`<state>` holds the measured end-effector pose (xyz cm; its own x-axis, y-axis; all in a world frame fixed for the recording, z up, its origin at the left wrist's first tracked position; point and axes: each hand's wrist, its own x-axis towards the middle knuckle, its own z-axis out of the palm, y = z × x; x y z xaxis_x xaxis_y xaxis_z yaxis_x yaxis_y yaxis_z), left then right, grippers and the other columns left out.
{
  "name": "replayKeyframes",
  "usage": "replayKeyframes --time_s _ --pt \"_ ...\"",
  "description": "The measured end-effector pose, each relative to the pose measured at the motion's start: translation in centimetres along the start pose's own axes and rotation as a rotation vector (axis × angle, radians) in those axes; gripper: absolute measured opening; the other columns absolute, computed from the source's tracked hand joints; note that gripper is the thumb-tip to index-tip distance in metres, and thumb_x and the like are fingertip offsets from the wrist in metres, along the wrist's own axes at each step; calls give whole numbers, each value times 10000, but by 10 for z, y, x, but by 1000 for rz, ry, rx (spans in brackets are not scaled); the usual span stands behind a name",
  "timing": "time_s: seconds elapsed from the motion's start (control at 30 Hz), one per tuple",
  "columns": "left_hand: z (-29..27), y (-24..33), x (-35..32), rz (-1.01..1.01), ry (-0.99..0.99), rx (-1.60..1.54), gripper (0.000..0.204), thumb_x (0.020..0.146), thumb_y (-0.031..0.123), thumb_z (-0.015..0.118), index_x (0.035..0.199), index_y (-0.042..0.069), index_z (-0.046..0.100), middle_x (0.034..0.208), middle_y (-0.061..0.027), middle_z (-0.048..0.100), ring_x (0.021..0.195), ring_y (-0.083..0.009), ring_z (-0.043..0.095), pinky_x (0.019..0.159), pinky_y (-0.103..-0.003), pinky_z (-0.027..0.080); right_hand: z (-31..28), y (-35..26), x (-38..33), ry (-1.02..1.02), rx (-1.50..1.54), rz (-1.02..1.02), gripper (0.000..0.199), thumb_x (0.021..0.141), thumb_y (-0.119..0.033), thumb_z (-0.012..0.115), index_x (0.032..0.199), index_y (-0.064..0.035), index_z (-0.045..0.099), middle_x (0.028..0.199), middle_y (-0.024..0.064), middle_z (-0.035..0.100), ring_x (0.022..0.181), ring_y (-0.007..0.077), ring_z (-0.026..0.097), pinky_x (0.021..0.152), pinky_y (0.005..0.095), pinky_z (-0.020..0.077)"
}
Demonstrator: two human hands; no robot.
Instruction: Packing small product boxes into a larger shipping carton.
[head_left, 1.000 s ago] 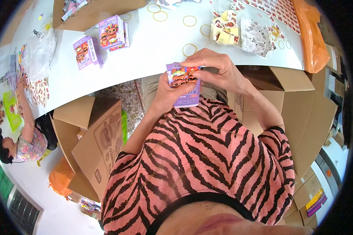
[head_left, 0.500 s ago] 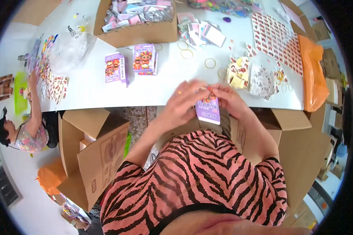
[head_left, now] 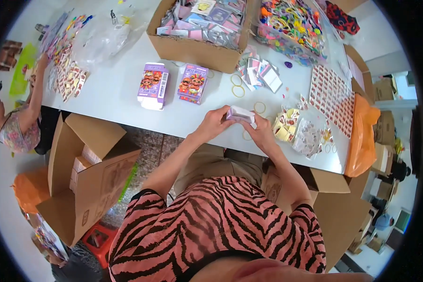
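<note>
Over the table's front edge, a small purple-and-white carton [head_left: 240, 114] is held between both hands, one end turned up toward me. My left hand [head_left: 214, 125] grips its left side and my right hand [head_left: 261, 133] its right side. Whether that end is open is hard to make out. Left of the hands lies a purple printed carton [head_left: 152, 84] with a white flap sticking out at its near end. Beside it is a short stack of similar purple cartons [head_left: 192, 81]. Yellow rubber bands [head_left: 259, 107] lie just beyond my right hand.
Behind the cartons stands a cardboard box [head_left: 197, 50] full of small packets. A clear tub [head_left: 291, 28] of colourful trinkets, loose cards [head_left: 263, 73], sticker sheets [head_left: 332, 98] and an orange bag [head_left: 363, 134] are to the right. Open cartons [head_left: 91, 169] flank me. Another person [head_left: 21, 117] works at left.
The carton has turned from its printed face to its end, and both hands now hold its sides. The head view has shifted, bringing more of the tub into sight.
</note>
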<state>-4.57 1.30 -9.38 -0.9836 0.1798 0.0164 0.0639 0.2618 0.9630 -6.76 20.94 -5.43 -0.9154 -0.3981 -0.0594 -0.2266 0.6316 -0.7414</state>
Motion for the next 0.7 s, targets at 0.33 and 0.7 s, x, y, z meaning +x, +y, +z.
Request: replayKeyframes --time_s 0.33,0.7 --pt "8 -9 -5 171 116 -54 211 828 137 680 937 34 531 700 -112 546 592 -249 525 556 -343 443 -101 -39 74 -87 -32 -352 353 812 40 547 1154 -38 578 1173 74 607 937 155 601 800 299 493" --pt "10 -11 -4 137 104 -27 262 822 163 676 1012 31 552 826 -155 624 750 -328 631 650 -384 510 -39 -111 278 -114 -377 -571 309 803 -190 623 1074 -41 619 933 134 668 842 238 651 754 337 510"
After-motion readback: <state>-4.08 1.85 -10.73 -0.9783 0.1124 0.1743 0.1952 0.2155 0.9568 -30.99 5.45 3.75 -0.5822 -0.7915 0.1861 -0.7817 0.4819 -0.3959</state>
